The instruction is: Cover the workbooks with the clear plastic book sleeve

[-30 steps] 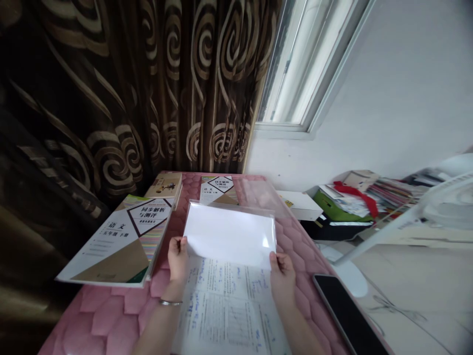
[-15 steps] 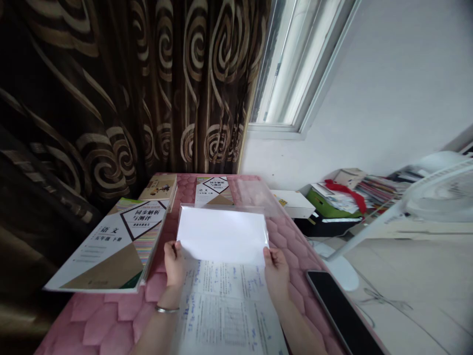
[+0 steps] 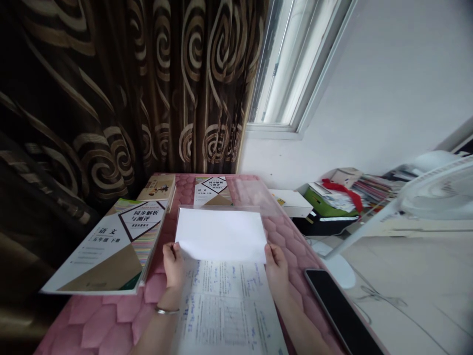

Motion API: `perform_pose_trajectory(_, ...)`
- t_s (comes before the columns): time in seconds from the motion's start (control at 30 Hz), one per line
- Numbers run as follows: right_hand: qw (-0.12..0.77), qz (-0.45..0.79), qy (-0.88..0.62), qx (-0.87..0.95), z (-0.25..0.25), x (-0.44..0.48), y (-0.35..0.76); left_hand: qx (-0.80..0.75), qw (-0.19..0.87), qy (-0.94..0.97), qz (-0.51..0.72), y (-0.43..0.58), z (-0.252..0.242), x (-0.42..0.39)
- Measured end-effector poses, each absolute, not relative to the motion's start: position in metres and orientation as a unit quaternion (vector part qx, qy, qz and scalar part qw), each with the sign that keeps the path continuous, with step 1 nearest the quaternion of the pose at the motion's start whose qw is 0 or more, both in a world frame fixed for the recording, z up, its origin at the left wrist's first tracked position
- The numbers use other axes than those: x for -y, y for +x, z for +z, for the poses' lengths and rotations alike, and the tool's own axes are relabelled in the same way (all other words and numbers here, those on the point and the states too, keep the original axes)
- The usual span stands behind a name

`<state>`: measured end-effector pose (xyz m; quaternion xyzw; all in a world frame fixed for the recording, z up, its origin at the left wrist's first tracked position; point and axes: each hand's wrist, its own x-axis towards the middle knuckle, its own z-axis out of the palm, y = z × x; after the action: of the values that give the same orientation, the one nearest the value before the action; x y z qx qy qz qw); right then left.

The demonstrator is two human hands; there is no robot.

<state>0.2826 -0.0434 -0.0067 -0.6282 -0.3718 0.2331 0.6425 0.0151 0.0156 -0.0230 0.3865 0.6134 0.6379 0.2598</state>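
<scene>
A white sheet in a clear plastic sleeve (image 3: 220, 233) lies on the pink quilted table (image 3: 111, 315), folded back over a printed worksheet with blue handwriting (image 3: 227, 308). My left hand (image 3: 173, 265) pinches the sleeve's near left corner. My right hand (image 3: 276, 268) grips its near right corner. A thin bracelet sits on my left wrist. Both hands rest at the fold line, on the worksheet's edges.
A large workbook (image 3: 111, 246) overhangs the table's left edge, with a smaller book (image 3: 158, 187) and another workbook (image 3: 211, 190) behind. A black phone (image 3: 338, 310) lies at the right edge. Dark swirl curtain behind; fan (image 3: 436, 190), white box (image 3: 290, 202) and clutter on the right.
The white sheet has been lowered and flattened toward the table; both hands have stayed at its near corners. The view has drifted slightly to the right.
</scene>
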Motion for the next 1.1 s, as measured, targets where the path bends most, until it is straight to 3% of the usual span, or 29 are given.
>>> perform_pose_trajectory(0.4,0.674,0.177,-0.644,0.316,-0.029,0.018,0.283,-0.619,0.254,0.39,0.632,0.018,-0.02,-0.012)
perform_pose_trajectory(0.7,0.582,0.255,-0.686,0.354,-0.028,0.018,0.305,-0.673,0.229,0.387,0.587,0.021,-0.017,-0.022)
perform_pose_trajectory(1.1,0.68,0.259,-0.592,0.347,-0.022,0.017,0.297,-0.626,0.257,0.388,0.626,0.016,-0.027,-0.021)
